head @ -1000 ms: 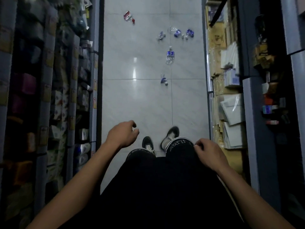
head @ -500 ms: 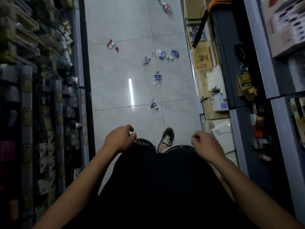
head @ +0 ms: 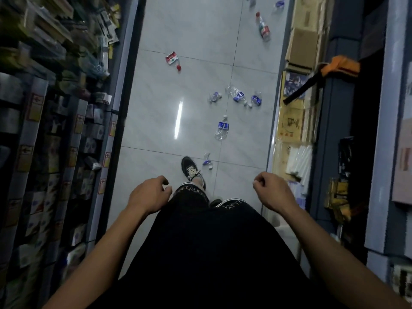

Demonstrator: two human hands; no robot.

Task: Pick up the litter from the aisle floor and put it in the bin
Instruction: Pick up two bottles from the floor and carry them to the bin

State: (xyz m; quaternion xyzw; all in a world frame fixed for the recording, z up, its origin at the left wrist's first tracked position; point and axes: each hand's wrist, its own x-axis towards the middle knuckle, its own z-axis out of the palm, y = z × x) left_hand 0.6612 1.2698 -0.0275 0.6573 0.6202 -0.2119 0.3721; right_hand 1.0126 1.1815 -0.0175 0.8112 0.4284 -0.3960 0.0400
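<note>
As the person stepped forward, the nearest bottle came just beyond the shoe; other litter lay further past it. Left hand and right hand hung loosely curled, empty. No bin visible; pickup not begun.

Pale grey tiled floor, blue-labelled clear bottles, red-and-white crushed bottle, black shoe, possibly orange tool
</note>
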